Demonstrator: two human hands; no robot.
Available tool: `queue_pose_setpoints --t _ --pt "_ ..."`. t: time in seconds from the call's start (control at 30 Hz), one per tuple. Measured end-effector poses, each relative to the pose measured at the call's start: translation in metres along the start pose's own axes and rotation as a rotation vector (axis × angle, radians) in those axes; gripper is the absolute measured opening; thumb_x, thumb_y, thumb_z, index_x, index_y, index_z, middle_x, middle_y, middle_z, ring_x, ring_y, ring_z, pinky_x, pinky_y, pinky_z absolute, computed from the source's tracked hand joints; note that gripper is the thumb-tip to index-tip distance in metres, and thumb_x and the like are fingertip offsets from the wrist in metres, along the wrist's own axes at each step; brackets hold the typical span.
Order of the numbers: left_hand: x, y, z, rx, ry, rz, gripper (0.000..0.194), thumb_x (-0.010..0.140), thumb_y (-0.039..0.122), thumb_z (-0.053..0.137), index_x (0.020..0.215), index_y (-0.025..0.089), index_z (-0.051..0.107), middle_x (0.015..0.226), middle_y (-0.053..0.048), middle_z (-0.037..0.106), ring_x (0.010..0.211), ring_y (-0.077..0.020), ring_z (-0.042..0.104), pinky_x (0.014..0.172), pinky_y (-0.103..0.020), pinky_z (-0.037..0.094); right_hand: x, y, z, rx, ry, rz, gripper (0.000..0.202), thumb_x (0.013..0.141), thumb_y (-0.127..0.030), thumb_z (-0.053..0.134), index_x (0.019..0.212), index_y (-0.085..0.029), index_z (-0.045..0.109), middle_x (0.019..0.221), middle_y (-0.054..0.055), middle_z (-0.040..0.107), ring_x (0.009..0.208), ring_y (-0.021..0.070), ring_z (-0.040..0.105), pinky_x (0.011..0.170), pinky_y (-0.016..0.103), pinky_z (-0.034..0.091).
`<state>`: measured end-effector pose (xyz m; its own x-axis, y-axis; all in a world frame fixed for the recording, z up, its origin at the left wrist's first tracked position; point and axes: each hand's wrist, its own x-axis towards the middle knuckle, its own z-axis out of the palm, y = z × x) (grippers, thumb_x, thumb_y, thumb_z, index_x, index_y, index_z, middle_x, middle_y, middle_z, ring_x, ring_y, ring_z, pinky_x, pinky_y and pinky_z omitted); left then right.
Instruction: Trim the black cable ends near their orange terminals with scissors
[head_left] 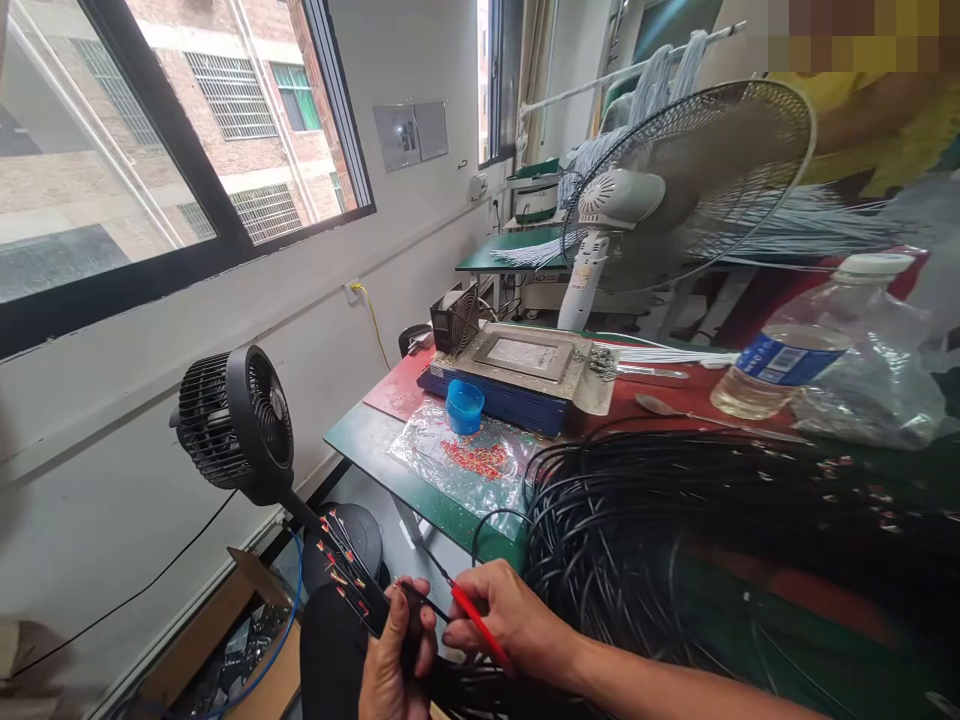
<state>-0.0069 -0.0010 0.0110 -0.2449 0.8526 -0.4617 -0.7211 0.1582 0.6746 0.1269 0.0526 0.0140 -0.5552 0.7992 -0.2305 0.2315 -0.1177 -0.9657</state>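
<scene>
My left hand (394,650) is closed around a bunch of black cables (367,600). Their stripped ends fan out to the upper left, showing short red, white and yellowish wires. Close beside it, my right hand (510,615) grips a slim red-handled tool (474,615) with a thin dark tip pointing up and left; its exact kind is unclear. A single black cable runs between the two hands, near my left fingertips. A big heap of black cables (600,540) lies on the table just beyond my right hand.
Clear plastic with red and yellow scraps (476,458) and a blue cup (465,407) lie ahead. Behind stands a flat metal-topped device (525,355). A bottle (780,350) is at right, a black fan (247,425) at left, and a large white fan (622,200) behind. Someone in yellow is at upper right.
</scene>
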Motion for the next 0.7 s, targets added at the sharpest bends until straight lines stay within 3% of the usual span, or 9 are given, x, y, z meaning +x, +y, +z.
queue_pose_setpoints --t 0.17,0.4,0.57,0.7 --pt "0.003 0.0 -0.003 -0.025 -0.002 0.036 0.027 0.057 0.035 0.072 0.077 0.017 0.069 0.073 -0.008 0.07 0.052 -0.0069 0.053 0.031 -0.011 0.025 0.0 -0.004 -0.001 -0.038 0.03 0.021 0.013 0.056 -0.017 0.064 0.05 -0.011 0.054 0.044 -0.006 0.035 0.046 0.005 0.031 0.042 0.018 0.019" --pt "0.005 0.004 -0.001 -0.028 -0.022 -0.007 0.025 0.064 0.038 0.066 0.07 0.014 0.068 0.065 -0.006 0.068 0.046 -0.0044 0.049 0.03 -0.01 0.024 0.0 -0.002 0.0 0.065 0.009 0.031 0.012 0.056 -0.019 0.065 0.054 -0.01 0.057 0.045 -0.005 0.041 0.046 0.0051 0.034 0.042 0.018 0.022" --pt "0.009 0.004 -0.003 -0.102 0.009 0.009 0.015 0.067 0.028 0.066 0.072 0.014 0.068 0.071 -0.007 0.071 0.054 -0.0095 0.059 0.028 -0.012 0.026 0.003 0.002 -0.003 0.389 -0.131 0.078 0.035 0.058 -0.043 0.069 0.069 -0.011 0.057 0.052 -0.002 0.053 0.04 0.005 0.038 0.039 0.017 0.027" --pt "0.012 0.002 -0.004 -0.145 0.037 -0.018 0.012 0.064 0.022 0.069 0.072 0.014 0.068 0.07 -0.008 0.072 0.063 -0.0136 0.064 0.027 -0.013 0.027 0.005 0.001 -0.005 0.479 -0.173 0.1 0.046 0.057 -0.053 0.068 0.069 -0.011 0.054 0.051 0.0 0.054 0.035 0.0039 0.036 0.035 0.017 0.024"
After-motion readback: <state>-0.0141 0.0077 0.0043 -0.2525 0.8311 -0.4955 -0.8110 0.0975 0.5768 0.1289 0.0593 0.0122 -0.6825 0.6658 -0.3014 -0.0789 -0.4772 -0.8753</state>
